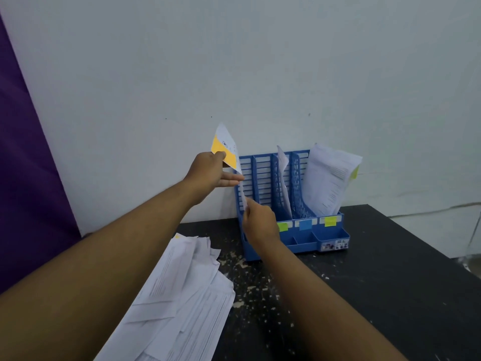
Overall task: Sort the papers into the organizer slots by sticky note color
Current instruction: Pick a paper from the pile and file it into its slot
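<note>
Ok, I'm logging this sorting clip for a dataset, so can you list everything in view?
White paper sheet: one, held at the organizer's leftmost slot.
Orange sticky note: one, on that sheet.
Blue plastic slotted desk organizer: one, back of table, against wall.
Sticky-note labels: three visible, green, blue, yellow, on organizer's front.
Filed white sheets: one in a middle slot; several in the right-end slot.
Loose white paper pile: one, table's front left.
Black paint-flecked table: one.
Purple backdrop: one, far left.
White wall: one, behind.
Left hand: pinches the sheet at its note.
Right hand: pinches the sheet's lower edge.
</note>
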{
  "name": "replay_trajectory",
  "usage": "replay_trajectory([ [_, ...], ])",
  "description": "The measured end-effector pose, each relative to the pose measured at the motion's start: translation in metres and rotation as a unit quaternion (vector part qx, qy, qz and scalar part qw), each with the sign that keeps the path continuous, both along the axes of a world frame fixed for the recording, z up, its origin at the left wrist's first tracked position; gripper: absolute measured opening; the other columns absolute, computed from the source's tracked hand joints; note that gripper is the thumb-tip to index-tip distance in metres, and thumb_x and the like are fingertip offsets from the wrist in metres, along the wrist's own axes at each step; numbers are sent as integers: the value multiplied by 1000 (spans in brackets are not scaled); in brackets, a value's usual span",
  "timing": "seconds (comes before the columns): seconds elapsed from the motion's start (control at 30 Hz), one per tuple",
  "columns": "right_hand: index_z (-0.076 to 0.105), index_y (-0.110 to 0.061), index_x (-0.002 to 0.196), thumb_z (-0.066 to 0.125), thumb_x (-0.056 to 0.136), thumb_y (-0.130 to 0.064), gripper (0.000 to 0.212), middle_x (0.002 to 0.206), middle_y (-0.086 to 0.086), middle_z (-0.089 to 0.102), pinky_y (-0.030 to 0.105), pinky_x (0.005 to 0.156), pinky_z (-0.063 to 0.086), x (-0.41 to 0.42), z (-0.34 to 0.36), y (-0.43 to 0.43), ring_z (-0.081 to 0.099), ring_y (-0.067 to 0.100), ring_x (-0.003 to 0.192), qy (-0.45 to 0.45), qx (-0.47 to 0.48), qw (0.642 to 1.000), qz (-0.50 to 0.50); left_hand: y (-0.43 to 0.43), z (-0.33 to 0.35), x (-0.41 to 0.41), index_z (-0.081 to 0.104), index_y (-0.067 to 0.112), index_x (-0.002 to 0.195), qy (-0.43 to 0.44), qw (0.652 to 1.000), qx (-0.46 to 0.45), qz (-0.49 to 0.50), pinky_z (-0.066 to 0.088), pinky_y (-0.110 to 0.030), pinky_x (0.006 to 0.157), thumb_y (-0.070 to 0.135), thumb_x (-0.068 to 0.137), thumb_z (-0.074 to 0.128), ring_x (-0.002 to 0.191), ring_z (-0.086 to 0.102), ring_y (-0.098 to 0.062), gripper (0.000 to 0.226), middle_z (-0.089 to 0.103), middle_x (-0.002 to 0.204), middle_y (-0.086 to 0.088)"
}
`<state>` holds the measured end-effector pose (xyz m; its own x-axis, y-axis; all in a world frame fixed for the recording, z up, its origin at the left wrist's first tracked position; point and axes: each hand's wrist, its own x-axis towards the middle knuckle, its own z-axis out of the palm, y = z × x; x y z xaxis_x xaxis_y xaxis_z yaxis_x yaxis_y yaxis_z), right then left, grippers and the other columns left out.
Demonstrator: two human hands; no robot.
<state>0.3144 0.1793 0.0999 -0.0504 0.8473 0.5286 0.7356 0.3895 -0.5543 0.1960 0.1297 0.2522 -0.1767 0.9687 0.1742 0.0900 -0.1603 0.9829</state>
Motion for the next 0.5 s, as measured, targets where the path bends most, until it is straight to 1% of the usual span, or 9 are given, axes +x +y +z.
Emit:
replay_trajectory([
  [0.07,66,-15,118,52,108,-18,18,97,12,74,34,63,47,-1,-7,14,70,31,88,-11,-14,1000,1,11,-9,0,45,5,137,14,1000,-3,4,68,-37,68,24,113,38,83,81,-31,31,68,126,-17],
  [0.1,65,-14,121,53,107,-17,19,99,12,74,35,65,51,-1,-11,19,70,31,91,-16,-25,1000,-2,15,-13,0,45,6,138,23,1000,-3,5,68,-37,68,24,113,38,83,81,-31,32,68,127,-15],
  [0.17,63,-11,128,57,104,-12,24,100,12,74,39,71,58,1,-19,28,71,30,93,-21,-32,999,-17,23,-19,1,46,9,132,40,999,3,9,67,-37,69,24,113,38,83,81,-30,25,68,128,-12],
  [0.23,60,-12,136,59,102,-8,34,93,11,74,39,67,59,4,-27,36,70,28,85,-5,-13,999,-31,30,-18,3,49,8,125,37,999,8,12,68,-44,77,23,113,40,84,81,-32,22,68,127,-14],
  [0.3,59,-15,140,56,103,-9,37,85,10,71,38,61,56,5,-30,41,67,26,77,7,12,999,-37,36,-14,3,54,4,118,25,999,19,16,66,-50,82,23,112,41,84,81,-33,24,68,122,-19],
  [0.4,58,-17,140,52,105,-10,36,90,13,71,36,60,54,3,-31,51,67,28,79,-11,2,999,-35,41,-11,2,58,0,119,34,998,33,42,68,-47,75,23,111,42,79,81,-30,29,69,116,-19],
  [0.43,60,-17,137,52,105,-10,34,91,13,71,35,61,53,2,-31,54,67,28,80,-15,-8,999,-34,43,-14,1,59,2,117,39,998,32,48,68,-46,74,23,111,42,78,81,-29,28,70,115,-17],
  [0.5,64,-16,125,51,105,-12,25,91,13,71,37,62,55,0,-33,59,67,30,82,-20,-35,999,-28,44,-24,-2,62,5,112,62,996,28,52,67,-49,78,25,111,43,78,81,-27,27,72,113,-16],
])
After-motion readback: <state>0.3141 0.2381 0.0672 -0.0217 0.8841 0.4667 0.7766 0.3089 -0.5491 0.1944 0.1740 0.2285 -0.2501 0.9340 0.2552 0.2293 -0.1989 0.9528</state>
